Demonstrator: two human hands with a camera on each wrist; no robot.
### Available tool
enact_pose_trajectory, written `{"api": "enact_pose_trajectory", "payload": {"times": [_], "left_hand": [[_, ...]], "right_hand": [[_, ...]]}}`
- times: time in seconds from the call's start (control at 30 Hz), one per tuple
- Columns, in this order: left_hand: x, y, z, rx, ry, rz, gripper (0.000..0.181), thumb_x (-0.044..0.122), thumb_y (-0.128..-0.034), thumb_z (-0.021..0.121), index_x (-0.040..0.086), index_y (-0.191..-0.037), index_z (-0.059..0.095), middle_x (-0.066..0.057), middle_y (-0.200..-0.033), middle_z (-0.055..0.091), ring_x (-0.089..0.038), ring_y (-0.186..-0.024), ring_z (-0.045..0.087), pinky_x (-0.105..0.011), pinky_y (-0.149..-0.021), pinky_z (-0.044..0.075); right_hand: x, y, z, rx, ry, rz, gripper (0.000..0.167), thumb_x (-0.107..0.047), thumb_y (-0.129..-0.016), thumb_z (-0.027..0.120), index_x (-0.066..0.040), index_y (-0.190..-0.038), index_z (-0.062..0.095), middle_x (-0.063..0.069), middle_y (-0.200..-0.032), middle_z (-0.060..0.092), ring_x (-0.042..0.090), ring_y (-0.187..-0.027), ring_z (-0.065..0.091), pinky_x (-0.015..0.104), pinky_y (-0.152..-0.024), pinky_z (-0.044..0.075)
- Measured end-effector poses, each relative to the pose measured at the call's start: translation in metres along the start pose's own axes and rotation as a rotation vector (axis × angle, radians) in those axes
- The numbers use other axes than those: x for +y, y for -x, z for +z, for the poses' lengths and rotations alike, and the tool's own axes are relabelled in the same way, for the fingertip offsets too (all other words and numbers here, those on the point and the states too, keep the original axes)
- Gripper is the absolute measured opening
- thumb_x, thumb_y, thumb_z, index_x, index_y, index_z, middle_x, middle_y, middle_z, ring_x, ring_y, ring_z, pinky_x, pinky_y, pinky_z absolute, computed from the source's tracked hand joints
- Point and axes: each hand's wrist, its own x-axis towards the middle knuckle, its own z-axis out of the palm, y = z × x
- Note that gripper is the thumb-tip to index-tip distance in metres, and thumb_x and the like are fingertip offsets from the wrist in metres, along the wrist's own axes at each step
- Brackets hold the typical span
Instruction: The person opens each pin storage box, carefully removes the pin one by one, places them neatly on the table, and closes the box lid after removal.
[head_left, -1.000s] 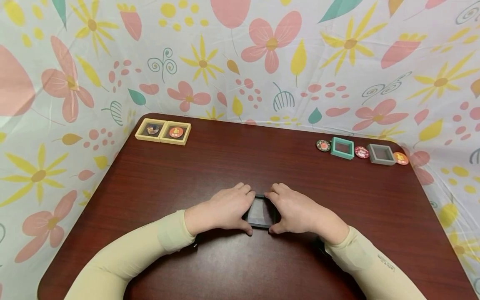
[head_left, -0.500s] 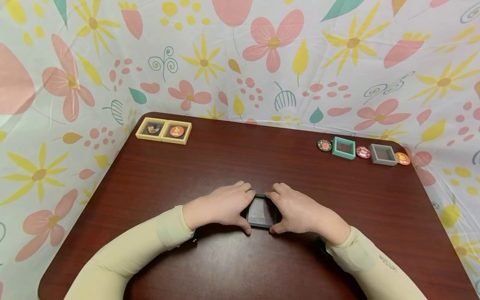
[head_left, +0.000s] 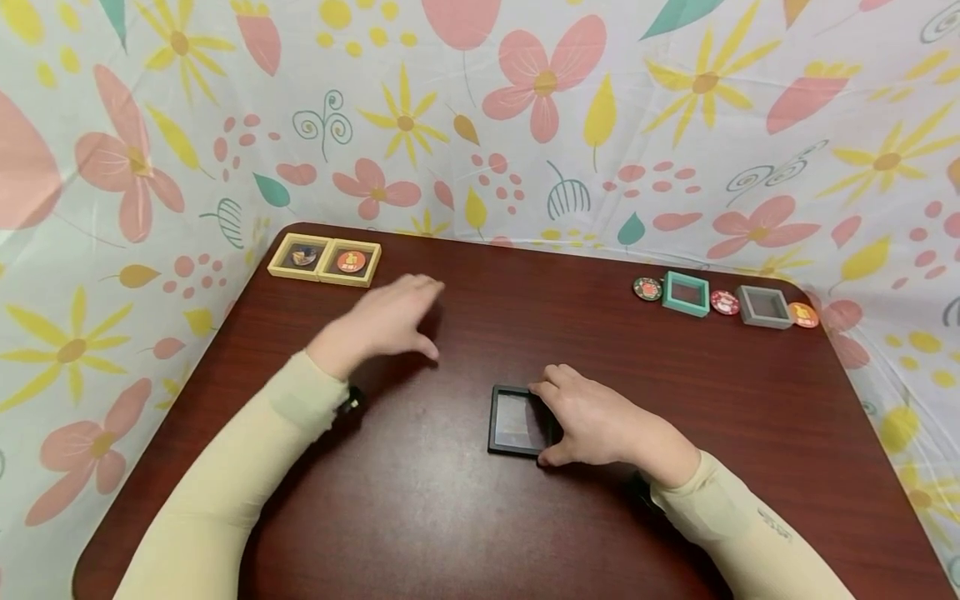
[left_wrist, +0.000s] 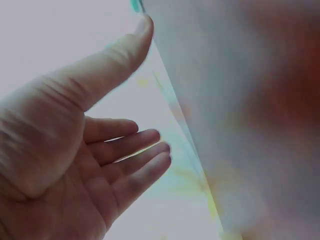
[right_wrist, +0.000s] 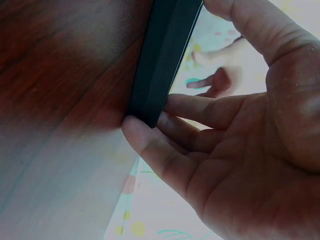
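Note:
A black square frame (head_left: 493, 419) with a pale, glossy middle lies on the dark wooden table (head_left: 465, 517). My right hand (head_left: 596, 417) holds its right side, thumb at the near corner and fingers at the far one. In the right wrist view, the fingers and thumb of that hand (right_wrist: 235, 150) span the frame's dark side wall (right_wrist: 162, 60). My left hand (head_left: 382, 321) is away from the frame, over the table, near two yellow frames (head_left: 349, 281). Nothing is in its palm (left_wrist: 70, 165); the fingers are extended and the thumb stands apart.
Each yellow frame at the back left contains a round disc (head_left: 351, 262). At the back right, a row holds a green disc (head_left: 647, 289), a teal frame (head_left: 686, 312), a red disc (head_left: 724, 302), a grey frame (head_left: 765, 322) and an orange disc (head_left: 803, 314). A flower-patterned cloth (head_left: 465, 75) hangs behind.
My left hand has let go of the black frame's left side and moved left and toward the back. The right hand stays on the frame, which has not visibly moved.

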Motion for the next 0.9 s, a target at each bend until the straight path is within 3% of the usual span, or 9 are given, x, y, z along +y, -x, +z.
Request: {"api": "enact_pose_trajectory", "payload": {"times": [0.2, 0.37, 0.5, 0.67, 0.9], "left_hand": [[-0.068, -0.013, -0.026, -0.018, -0.018, -0.149, 0.114, 0.037, -0.0825, 0.101, -0.008, -0.167, 0.039, -0.026, -0.172, 0.040, -0.044, -0.162, 0.033, -0.058, -0.130, 0.030], [-0.105, -0.016, -0.044, -0.077, -0.020, -0.227, 0.104, 0.030, -0.0871, 0.098, -0.005, -0.167, 0.041, -0.026, -0.171, 0.042, -0.044, -0.160, 0.033, -0.064, -0.123, 0.037], [-0.121, -0.016, -0.053, -0.129, -0.007, -0.270, 0.101, 0.026, -0.0888, 0.096, -0.005, -0.168, 0.040, -0.028, -0.171, 0.042, -0.048, -0.159, 0.035, -0.068, -0.122, 0.036], [-0.136, -0.019, -0.055, -0.172, 0.010, -0.295, 0.101, 0.022, -0.0859, 0.098, -0.005, -0.166, 0.042, -0.030, -0.162, 0.051, -0.047, -0.147, 0.049, -0.065, -0.121, 0.039], [-0.143, -0.023, -0.051, -0.184, 0.012, -0.286, 0.093, 0.017, -0.0872, 0.096, -0.007, -0.163, 0.047, -0.029, -0.155, 0.058, -0.045, -0.136, 0.057, -0.061, -0.119, 0.042]], "right_hand": [[-0.001, 0.000, 0.000, -0.002, 0.000, 0.005, 0.090, -0.038, -0.075, 0.104, 0.009, -0.142, 0.066, 0.007, -0.119, 0.059, 0.023, -0.110, 0.056, 0.042, -0.092, 0.058], [0.000, 0.000, 0.001, 0.003, 0.003, 0.005, 0.089, -0.038, -0.074, 0.104, 0.008, -0.141, 0.067, 0.006, -0.118, 0.058, 0.023, -0.108, 0.056, 0.041, -0.093, 0.058], [-0.001, 0.000, 0.000, 0.007, 0.004, 0.003, 0.090, -0.038, -0.073, 0.104, 0.008, -0.141, 0.067, 0.005, -0.116, 0.057, 0.022, -0.107, 0.056, 0.041, -0.092, 0.057], [-0.002, 0.000, 0.000, 0.008, 0.007, 0.001, 0.090, -0.038, -0.073, 0.104, 0.008, -0.140, 0.067, 0.005, -0.116, 0.058, 0.022, -0.107, 0.055, 0.041, -0.092, 0.057], [0.000, 0.000, 0.000, 0.007, 0.007, -0.004, 0.088, -0.037, -0.073, 0.104, 0.008, -0.140, 0.067, 0.005, -0.116, 0.058, 0.023, -0.108, 0.055, 0.041, -0.092, 0.057]]}}
